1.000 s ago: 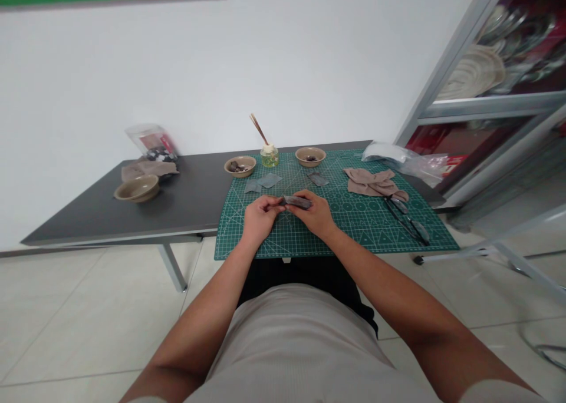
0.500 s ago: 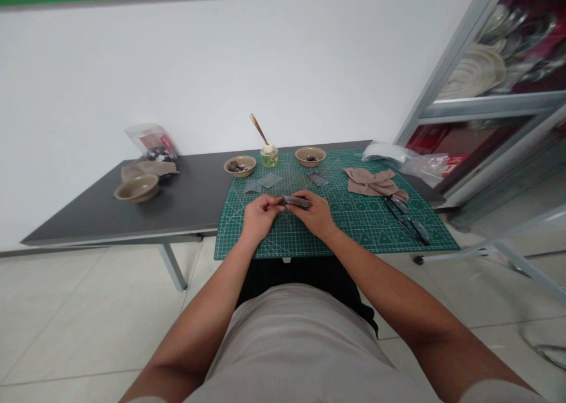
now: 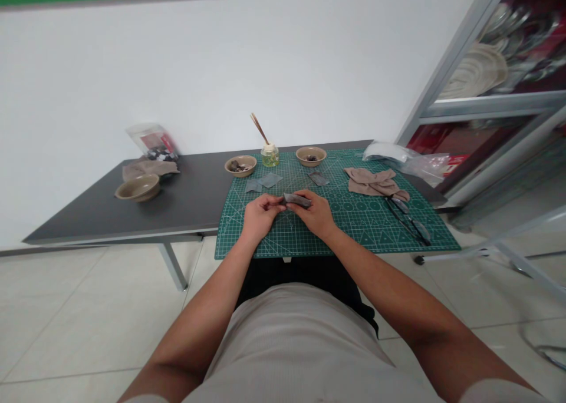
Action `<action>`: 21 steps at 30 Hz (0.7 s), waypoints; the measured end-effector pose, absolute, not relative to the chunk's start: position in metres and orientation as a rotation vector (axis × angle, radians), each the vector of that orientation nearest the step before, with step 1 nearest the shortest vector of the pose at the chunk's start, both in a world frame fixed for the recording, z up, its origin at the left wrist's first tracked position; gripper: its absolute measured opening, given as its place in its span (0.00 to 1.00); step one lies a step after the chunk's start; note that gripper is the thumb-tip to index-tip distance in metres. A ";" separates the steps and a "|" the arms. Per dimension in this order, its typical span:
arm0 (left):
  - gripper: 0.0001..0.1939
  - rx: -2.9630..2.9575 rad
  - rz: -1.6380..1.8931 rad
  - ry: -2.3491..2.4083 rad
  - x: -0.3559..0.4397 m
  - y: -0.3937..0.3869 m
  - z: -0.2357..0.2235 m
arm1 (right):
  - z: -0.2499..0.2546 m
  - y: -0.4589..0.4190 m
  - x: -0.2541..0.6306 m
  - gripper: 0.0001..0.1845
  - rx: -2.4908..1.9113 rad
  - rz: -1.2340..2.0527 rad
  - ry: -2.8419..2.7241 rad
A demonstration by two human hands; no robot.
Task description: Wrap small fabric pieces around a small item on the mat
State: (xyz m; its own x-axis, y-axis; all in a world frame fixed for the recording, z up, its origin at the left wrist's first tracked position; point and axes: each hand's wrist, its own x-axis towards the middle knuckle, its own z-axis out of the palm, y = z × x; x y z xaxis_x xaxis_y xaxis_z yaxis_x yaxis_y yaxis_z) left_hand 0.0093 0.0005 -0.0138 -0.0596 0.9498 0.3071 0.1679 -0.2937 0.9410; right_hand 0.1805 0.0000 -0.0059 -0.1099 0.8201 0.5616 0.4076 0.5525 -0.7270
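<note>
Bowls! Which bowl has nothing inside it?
The tan bowl on the dark table, far left of the green cutting mat. The other two bowls, near the mat's far edge, both hold dark pieces.

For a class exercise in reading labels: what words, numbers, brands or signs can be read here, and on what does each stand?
Nothing can be read with certainty.
Green cutting mat: printed grid markings, too small to read.
Clear plastic bag by the wall: red label, too blurred to read.
Clear plastic bag past the mat's far right corner: red print, too blurred to read.
</note>
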 end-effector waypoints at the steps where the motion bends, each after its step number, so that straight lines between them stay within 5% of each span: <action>1: 0.09 1.524 1.423 1.228 0.009 0.001 -0.014 | -0.006 0.000 0.181 0.09 -1.014 0.492 -1.744; 7: 0.09 1.517 1.443 1.229 0.008 0.001 -0.015 | -0.007 -0.001 0.181 0.08 -1.017 0.487 -1.722; 13: 0.19 1.500 1.520 1.182 0.007 0.004 -0.013 | -0.004 0.003 0.181 0.12 -1.133 0.463 -1.572; 21: 0.14 1.391 1.604 1.137 0.008 0.007 -0.017 | 0.000 0.006 0.180 0.09 -1.288 0.516 -1.540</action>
State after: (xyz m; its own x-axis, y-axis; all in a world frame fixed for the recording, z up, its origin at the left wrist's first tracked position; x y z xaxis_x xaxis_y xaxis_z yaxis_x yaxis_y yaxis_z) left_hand 0.0084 0.0069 -0.0171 -0.1616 0.9211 0.3542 0.0297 -0.3543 0.9347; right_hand 0.1801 0.0059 -0.0002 0.0910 0.9018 0.4225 0.4655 0.3365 -0.8186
